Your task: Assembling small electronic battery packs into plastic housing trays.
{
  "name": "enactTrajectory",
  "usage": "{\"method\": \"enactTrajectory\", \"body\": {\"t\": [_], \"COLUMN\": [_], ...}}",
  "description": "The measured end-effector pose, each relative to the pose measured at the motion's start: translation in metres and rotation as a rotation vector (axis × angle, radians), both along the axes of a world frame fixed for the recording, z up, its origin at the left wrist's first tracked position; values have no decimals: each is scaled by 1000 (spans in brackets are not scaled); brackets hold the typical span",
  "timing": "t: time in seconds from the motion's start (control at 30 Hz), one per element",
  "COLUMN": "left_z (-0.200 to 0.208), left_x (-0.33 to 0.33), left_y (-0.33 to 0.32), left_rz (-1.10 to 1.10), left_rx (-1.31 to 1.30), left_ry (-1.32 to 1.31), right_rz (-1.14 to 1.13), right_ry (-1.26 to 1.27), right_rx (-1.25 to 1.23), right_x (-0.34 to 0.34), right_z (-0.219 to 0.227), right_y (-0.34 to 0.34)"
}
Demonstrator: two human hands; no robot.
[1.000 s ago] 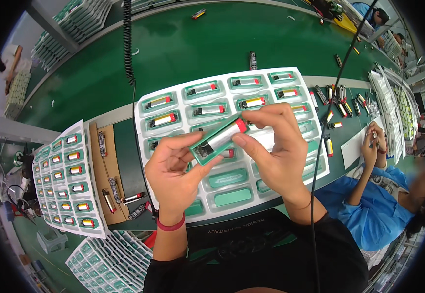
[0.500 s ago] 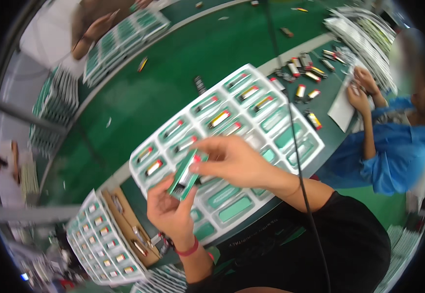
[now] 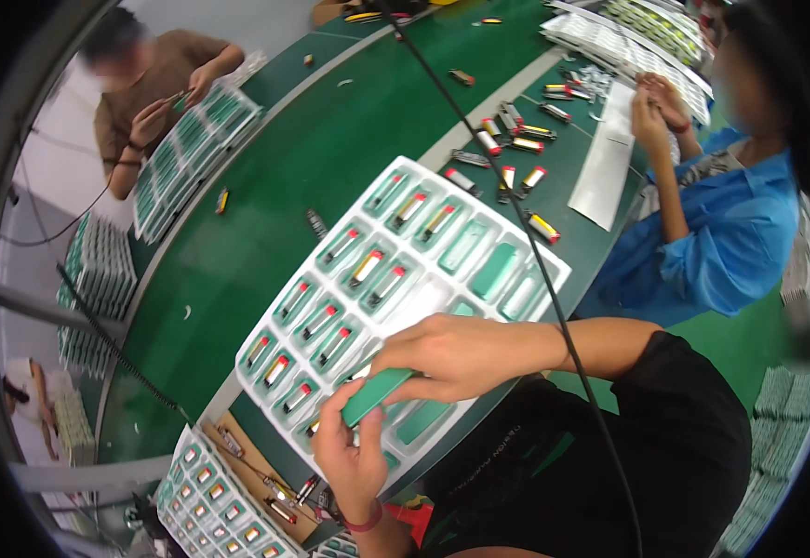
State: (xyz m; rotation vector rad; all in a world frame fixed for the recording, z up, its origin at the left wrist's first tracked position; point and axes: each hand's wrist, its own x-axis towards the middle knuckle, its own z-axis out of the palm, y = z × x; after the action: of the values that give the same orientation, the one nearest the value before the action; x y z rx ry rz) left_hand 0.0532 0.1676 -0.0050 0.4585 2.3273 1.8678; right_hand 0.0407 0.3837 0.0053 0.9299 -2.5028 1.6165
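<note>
Both my hands hold a small, flat green case (image 3: 377, 396) above the lower part of a large white tray (image 3: 254, 379). My left hand (image 3: 353, 456) pinches it from the near left side, thumb and fingers closed. From the right, my right hand (image 3: 442, 361) grips its other end with bent fingers. A plain green face shows; what lies on the underside is hidden. In the tray's far and left compartments are several small stick-shaped items (image 3: 366, 268) with red and black ends on green backings. Other compartments show only a green backing (image 3: 496, 270), and one is bare white.
Loose stick-shaped items (image 3: 533, 179) lie scattered on the table to the right. A co-worker in blue (image 3: 730, 232) stands beyond them, another person (image 3: 177, 70) at far left. Trays are stacked (image 3: 98, 279) at left; a cardboard box (image 3: 265, 474) stands near left. A black cable (image 3: 568, 344) crosses the view.
The case has been turned, so its plain green face shows instead of the side with the item. My view has shifted, and the hands sit lower over the tray.
</note>
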Motion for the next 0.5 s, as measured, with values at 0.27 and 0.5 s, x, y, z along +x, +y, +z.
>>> {"method": "enactTrajectory", "body": {"t": [0.27, 0.5], "left_z": [-15, 8], "left_x": [-5, -9], "left_y": [-6, -33], "left_rz": [97, -133], "left_rx": [-209, -213], "left_ry": [271, 149], "right_rz": [-86, 259], "right_ry": [55, -12], "right_rx": [34, 194], "right_x": [-3, -17], "right_z": [-17, 3], "right_y": [-16, -10]}}
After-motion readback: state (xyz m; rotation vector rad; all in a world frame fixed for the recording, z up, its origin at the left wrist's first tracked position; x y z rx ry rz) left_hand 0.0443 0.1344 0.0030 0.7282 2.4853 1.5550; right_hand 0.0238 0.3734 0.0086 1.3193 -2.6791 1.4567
